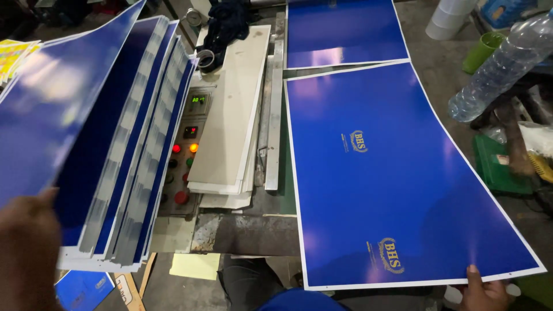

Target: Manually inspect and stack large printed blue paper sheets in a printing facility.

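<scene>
Both hands grasp: left hand [26, 253] seemingly clasps fanned blue sheets [109, 144]; right hand [484, 291] pinches blue sheet [391, 173].

blue sheet [391, 173] | glossy, white-edged, lying flat | fanned blue stack [115, 144] | tilted up, left

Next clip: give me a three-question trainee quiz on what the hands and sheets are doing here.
1. True or false: the right hand grips the near edge of the single blue sheet.
2. What does the left hand hold? A) a fanned stack of blue sheets B) a plastic bottle C) nothing
3. Which lies between the stack and the single sheet: the control panel or the bottle?

Key: 1 true; 2 A; 3 the control panel.
</scene>
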